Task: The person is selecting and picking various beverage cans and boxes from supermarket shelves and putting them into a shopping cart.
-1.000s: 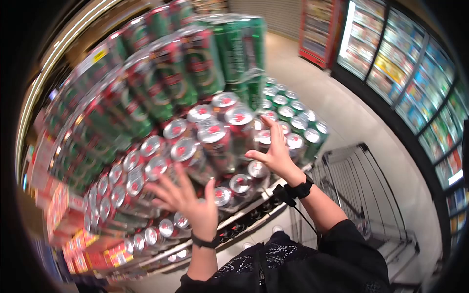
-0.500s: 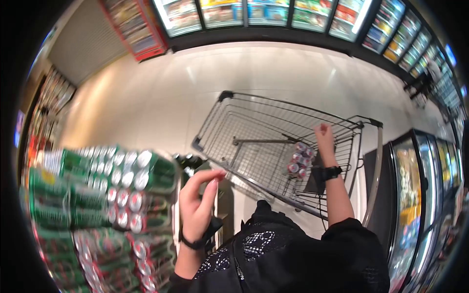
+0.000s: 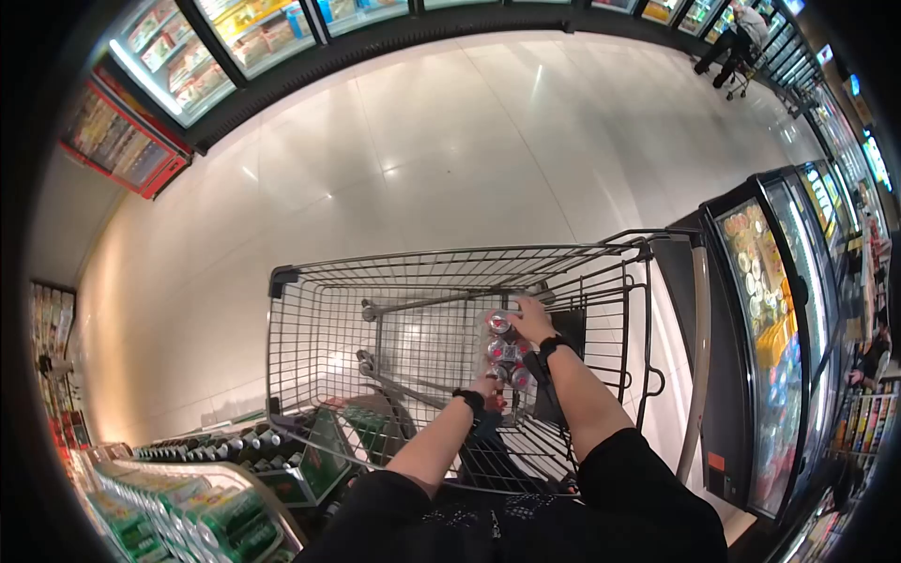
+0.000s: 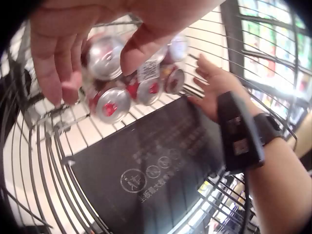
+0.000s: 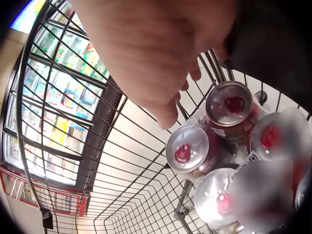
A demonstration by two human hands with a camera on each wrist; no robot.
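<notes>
A plastic-wrapped pack of cans (image 3: 508, 353) with silver lids and red tabs stands inside the wire shopping cart (image 3: 441, 251). My left hand (image 3: 487, 389) is at the pack's near end; in the left wrist view that hand (image 4: 97, 29) hangs over the can lids, thumb and fingers spread apart. At the far end my right hand (image 3: 533, 321) reaches over the pack with loosely bent fingers; in the right wrist view the hand (image 5: 146, 58) is above and beside the cans (image 5: 187, 147). Whether either hand touches the wrap cannot be told.
A dark printed panel (image 4: 146, 170) lies beside the pack in the cart. Stacked green cans (image 3: 225, 516) stand at lower left, a glass-door cooler (image 3: 765, 310) at right. Fridges (image 3: 253, 33) line the far wall. A person with a cart (image 3: 741, 38) is at upper right.
The view has swung from the can display to the cart. Both hands have moved into the cart, onto either end of the pack. The left hand has left the display side.
</notes>
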